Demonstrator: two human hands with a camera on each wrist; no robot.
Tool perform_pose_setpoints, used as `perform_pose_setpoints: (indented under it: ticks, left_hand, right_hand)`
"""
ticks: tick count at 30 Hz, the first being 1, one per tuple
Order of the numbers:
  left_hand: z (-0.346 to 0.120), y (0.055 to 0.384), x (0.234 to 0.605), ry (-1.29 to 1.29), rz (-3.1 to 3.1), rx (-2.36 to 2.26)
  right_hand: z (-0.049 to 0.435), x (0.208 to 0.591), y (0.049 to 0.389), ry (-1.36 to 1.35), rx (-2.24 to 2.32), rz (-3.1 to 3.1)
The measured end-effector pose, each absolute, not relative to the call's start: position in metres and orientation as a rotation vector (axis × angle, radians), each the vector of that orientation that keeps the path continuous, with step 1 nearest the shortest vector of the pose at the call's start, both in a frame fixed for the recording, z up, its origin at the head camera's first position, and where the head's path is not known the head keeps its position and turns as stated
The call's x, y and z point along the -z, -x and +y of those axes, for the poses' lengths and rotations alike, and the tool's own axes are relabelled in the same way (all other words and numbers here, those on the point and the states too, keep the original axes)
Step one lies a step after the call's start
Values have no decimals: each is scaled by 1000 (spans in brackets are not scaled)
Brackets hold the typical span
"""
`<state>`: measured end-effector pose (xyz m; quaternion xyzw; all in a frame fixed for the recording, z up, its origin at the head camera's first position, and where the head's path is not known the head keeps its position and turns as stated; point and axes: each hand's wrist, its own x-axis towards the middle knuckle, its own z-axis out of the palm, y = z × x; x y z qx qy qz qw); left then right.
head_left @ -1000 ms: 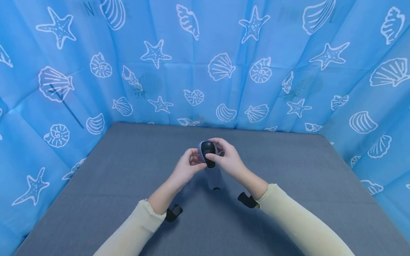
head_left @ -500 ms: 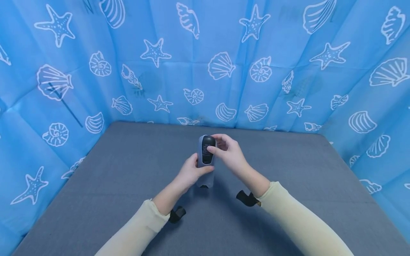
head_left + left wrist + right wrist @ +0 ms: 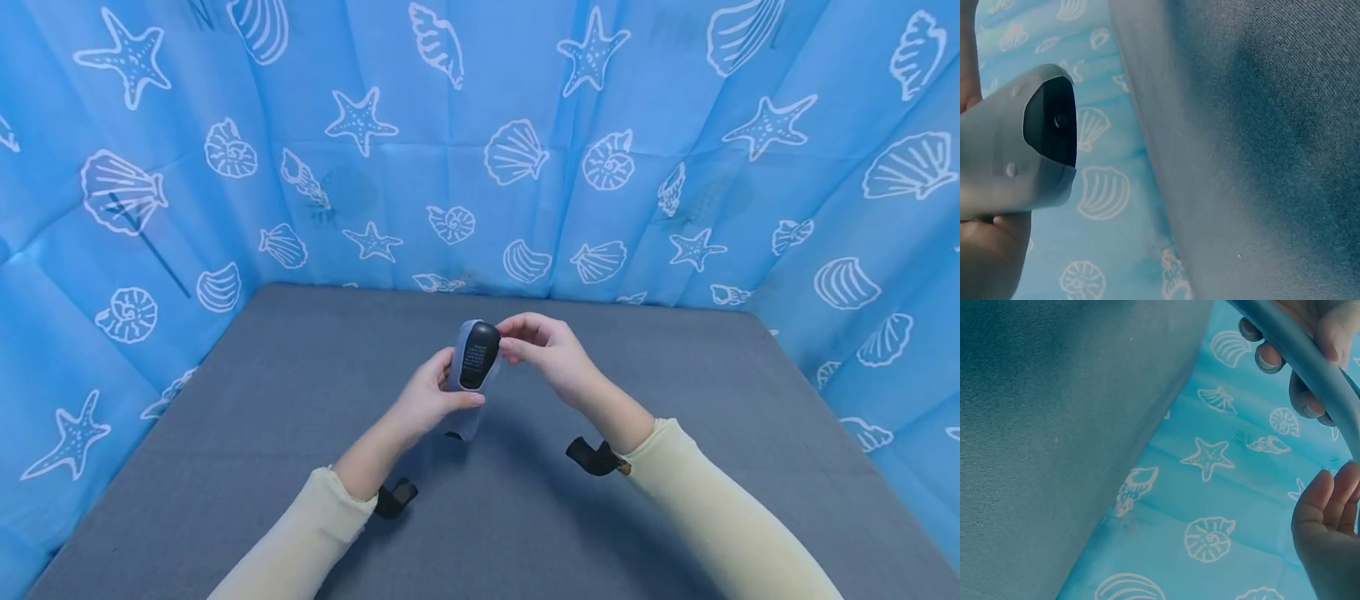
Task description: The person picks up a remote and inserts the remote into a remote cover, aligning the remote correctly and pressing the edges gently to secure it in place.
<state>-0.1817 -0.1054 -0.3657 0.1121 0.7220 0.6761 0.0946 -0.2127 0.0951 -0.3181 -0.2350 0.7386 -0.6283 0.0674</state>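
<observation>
My left hand [image 3: 429,398] grips a long grey handheld device [image 3: 457,390], its thumb across the front below a black oval panel [image 3: 480,353] with small print. The device is tilted, its top leaning right, above the table. In the left wrist view, the grey body [image 3: 997,144] ends in a dark opening [image 3: 1052,122]. My right hand [image 3: 558,354] is beside the device's upper right edge, thumb and fingertips at that edge. Whether they pinch it cannot be seen. In the right wrist view, the right hand's fingers [image 3: 1325,503] are bent near the end of the device [image 3: 1307,356].
A grey cloth-covered table [image 3: 300,400] spreads under both hands. Blue curtains [image 3: 450,183] printed with shells and starfish hang around its back and sides. Black wrist mounts show by the left cuff [image 3: 396,498] and right cuff [image 3: 592,457].
Over the last second, the left hand's grip has moved lower on the device. In the last half second the device has tilted, its lower end swinging left, and the right hand has shifted right to its edge.
</observation>
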Motion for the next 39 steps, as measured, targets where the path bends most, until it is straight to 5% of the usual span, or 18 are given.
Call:
perform_pose_setpoints:
  ticks: [27, 39]
  left_hand:
    - [-111, 179, 364, -542, 2164, -1893]
    - [-113, 182, 369, -694, 2317, -1723]
  right_hand:
    - [93, 325, 211, 845, 1881, 2206]
    - [105, 328, 212, 1158, 1671, 2253]
